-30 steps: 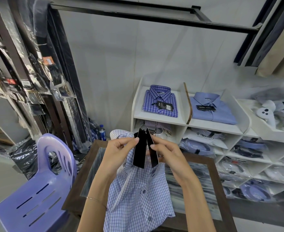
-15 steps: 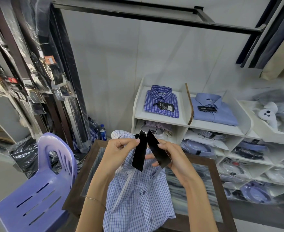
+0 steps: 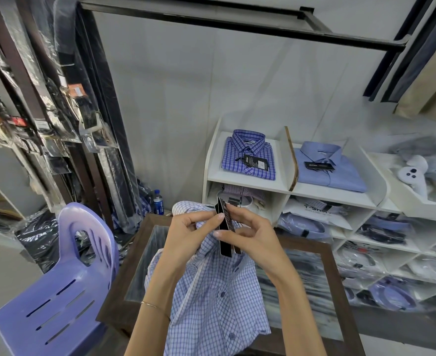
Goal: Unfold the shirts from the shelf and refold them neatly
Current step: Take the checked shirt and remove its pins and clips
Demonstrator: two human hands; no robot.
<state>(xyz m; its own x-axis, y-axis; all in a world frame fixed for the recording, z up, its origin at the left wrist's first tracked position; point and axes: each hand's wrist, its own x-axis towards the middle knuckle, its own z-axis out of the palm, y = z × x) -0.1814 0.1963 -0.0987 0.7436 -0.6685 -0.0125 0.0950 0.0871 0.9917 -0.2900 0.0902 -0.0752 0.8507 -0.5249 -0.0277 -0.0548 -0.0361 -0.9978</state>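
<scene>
Two hands meet over a checked shirt (image 3: pixel 211 299) that lies spread, partly unfolded, on a dark-framed glass table (image 3: pixel 324 255) in the near middle. The left hand (image 3: pixel 188 240) pinches the black hang tags (image 3: pixel 225 227) between thumb and forefinger near their upper end; the right hand (image 3: pixel 250 235) has its fingers curled round the same tags from the right side, thumb tip pressing on their front. The tags stand almost upright just above the shirt's collar, and both hands hide that collar and most of the shirt's upper part. A thin bracelet (image 3: pixel 155 305) sits on the left wrist.

One white shelf unit (image 3: pixel 250 182) stands behind the table, far right. Its top level carries two folded shirts: a blue plaid shirt (image 3: pixel 249 158) on the left and a plain light-blue shirt (image 3: pixel 329 167) on the right, each with a dark tag on its front. The compartments below hold bagged shirts (image 3: pixel 381 253); their number cannot be told. One more folded shirt shows in the opening just behind the hands, partly blocked by the tags.

One purple plastic chair (image 3: pixel 57 299) stands touching or just beside the table's left edge. One water bottle (image 3: pixel 158 202) stands on the floor beyond it, beside dark garments in clear covers (image 3: pixel 57 98) hanging at the far left.
</scene>
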